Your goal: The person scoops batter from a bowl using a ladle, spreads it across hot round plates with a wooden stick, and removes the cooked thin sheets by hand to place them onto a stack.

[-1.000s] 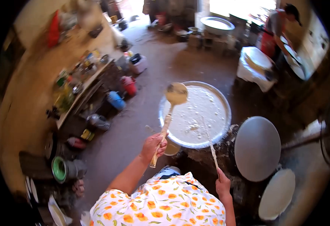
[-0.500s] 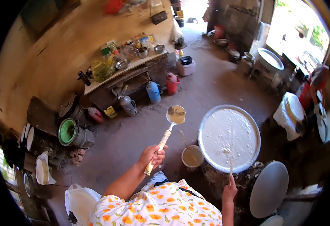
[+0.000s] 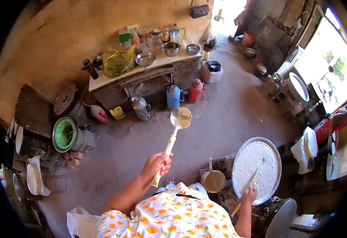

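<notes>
My left hand (image 3: 156, 164) is wrapped around the pale, crusted handle of a ladle (image 3: 181, 118), held out over the floor with its round bowl up and coated in batter. My right hand (image 3: 248, 195) grips a thin wooden-handled spatula (image 3: 237, 208) at the near edge of a wide round metal pan (image 3: 237, 170). White, lumpy batter (image 3: 256, 164) covers the pan, and the spatula's narrow blade slants across it. Left of the pan stands a bucket (image 3: 215, 174) of beige liquid, with a stick leaning in it.
A grey lid (image 3: 281, 222) stands tilted at lower right. Several thermoses line the counter's foot, including a blue one (image 3: 174, 97). The counter (image 3: 157, 65) holds bowls, jars and a yellow bag. At the right edge a person's arm (image 3: 331, 127) shows beside a cloth-wrapped stack (image 3: 304, 152).
The view has turned, so the pan sits further right. My right hand has moved up to the pan's edge, the spatula reaching further over the batter. The ladle stays in my left hand.
</notes>
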